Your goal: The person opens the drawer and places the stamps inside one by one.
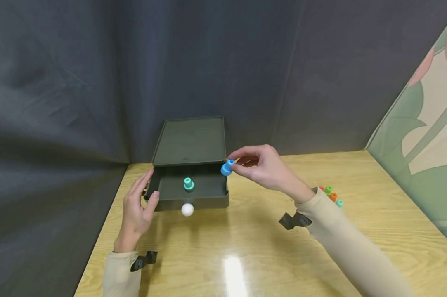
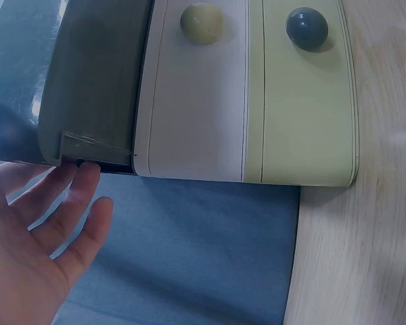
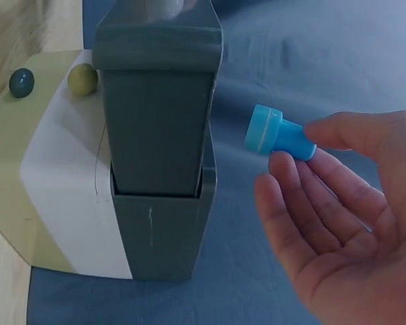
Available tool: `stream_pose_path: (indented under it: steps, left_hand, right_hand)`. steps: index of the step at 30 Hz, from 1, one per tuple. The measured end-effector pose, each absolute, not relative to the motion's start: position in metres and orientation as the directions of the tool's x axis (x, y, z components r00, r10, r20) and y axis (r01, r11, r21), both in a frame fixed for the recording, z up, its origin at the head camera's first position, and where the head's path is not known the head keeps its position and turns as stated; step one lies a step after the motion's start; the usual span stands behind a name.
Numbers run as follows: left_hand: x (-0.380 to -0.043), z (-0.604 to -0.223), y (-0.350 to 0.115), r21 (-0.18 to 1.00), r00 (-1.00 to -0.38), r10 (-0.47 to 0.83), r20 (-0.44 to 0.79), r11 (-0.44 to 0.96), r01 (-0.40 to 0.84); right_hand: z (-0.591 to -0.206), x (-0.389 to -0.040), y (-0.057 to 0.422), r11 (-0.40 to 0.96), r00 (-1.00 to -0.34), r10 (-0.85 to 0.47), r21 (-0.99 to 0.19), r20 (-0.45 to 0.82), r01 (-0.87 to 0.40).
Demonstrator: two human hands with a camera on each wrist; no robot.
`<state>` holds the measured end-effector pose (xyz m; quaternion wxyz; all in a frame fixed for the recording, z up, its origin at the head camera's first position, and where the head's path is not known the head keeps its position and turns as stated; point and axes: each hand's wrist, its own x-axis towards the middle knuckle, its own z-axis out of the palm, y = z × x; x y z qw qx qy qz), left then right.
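In the head view, a dark grey drawer (image 1: 208, 202) with a white round knob (image 1: 187, 209) is pulled out from a small cabinet (image 1: 191, 140). A teal stamp (image 1: 188, 184) stands inside it. My left hand (image 1: 135, 208) lies along the drawer's left side, fingers extended; the left wrist view shows fingertips (image 2: 88, 172) at its edge. My right hand (image 1: 264, 167) pinches a blue stamp (image 1: 227, 168) by its narrow end, at the drawer's right edge. In the right wrist view the blue stamp (image 3: 264, 130) hangs beside the cabinet, apart from it.
Below the grey drawer are a white drawer (image 2: 196, 115) and a pale green drawer (image 2: 304, 115), both pushed in, with round knobs. Several small coloured stamps (image 1: 333, 197) stand at the right, partly behind my right sleeve. A dark curtain (image 1: 245, 74) hangs behind the wooden table (image 1: 268, 255).
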<state>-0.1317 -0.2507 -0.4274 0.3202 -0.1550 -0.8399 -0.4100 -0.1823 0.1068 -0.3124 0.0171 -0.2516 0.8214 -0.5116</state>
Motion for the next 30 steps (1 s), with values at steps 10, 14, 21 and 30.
stream_pose_path:
  steps: [10, 14, 21, 30]
  left_hand:
    - [-0.132, -0.427, -0.254, 0.581, -0.738, -0.004, 0.675, 0.620, 0.528]
    - [-0.132, -0.426, -0.255, 0.577, -0.731, -0.003, 0.682, 0.617, 0.536]
    - [-0.130, -0.427, -0.254, 0.573, -0.727, 0.000, 0.686, 0.616, 0.541]
    - [-0.129, -0.424, -0.251, 0.573, -0.727, 0.001, 0.686, 0.615, 0.542]
  right_hand:
    - [-0.320, -0.194, 0.070, 0.370, -0.823, -0.507, -0.798, 0.256, -0.476]
    - [-0.324, -0.195, 0.057, 0.378, -0.814, -0.528, -0.791, 0.242, -0.481]
    - [-0.333, -0.195, 0.043, 0.418, -0.780, -0.576, -0.733, 0.244, -0.537]
    - [-0.346, -0.198, 0.040, 0.442, -0.731, -0.598, -0.627, 0.327, -0.642]
